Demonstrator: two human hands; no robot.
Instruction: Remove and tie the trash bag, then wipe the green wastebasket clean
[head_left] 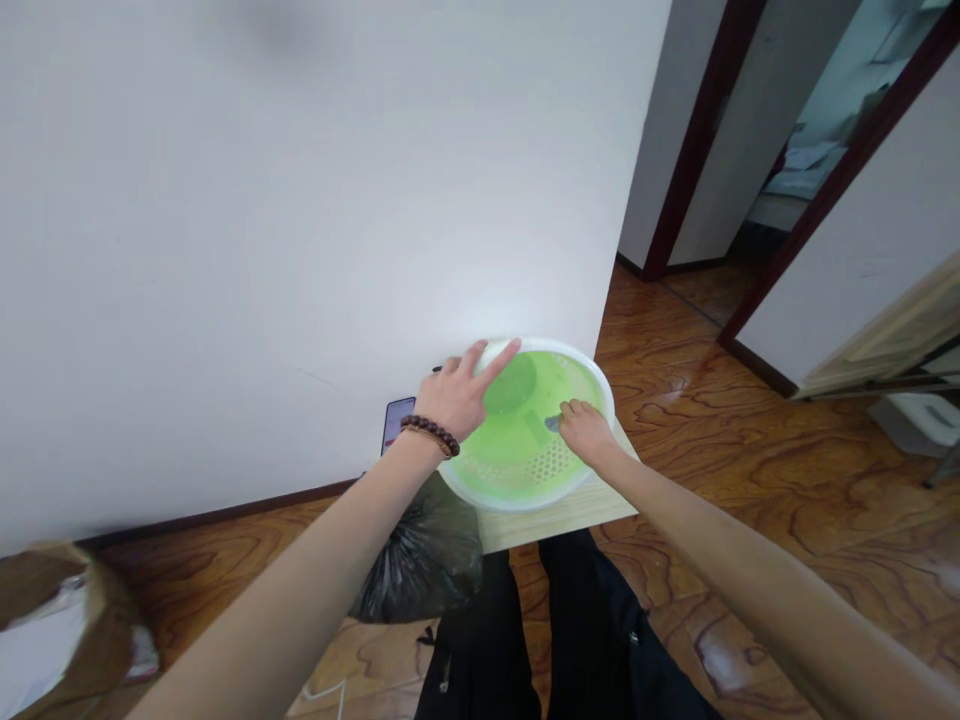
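A round bowl [510,492] with a white rim and a translucent green inside, like a salad spinner, stands on a small pale wooden table [555,516]. Holes show in the green part near its front. My left hand [459,392] lies on the bowl's left rim with its fingers spread and the index finger stretched across the top. Over the right side of the bowl, my right hand [583,428] is closed round a small grey piece [553,423], whose end sticks out to the left; its kind is unclear.
A phone [397,418] sits behind my left wrist. A dark plastic bag [427,560] hangs at the table's left side. A paper bag [97,620] stands on the floor far left. The white wall [300,250] is close behind; a doorway [720,180] opens at right.
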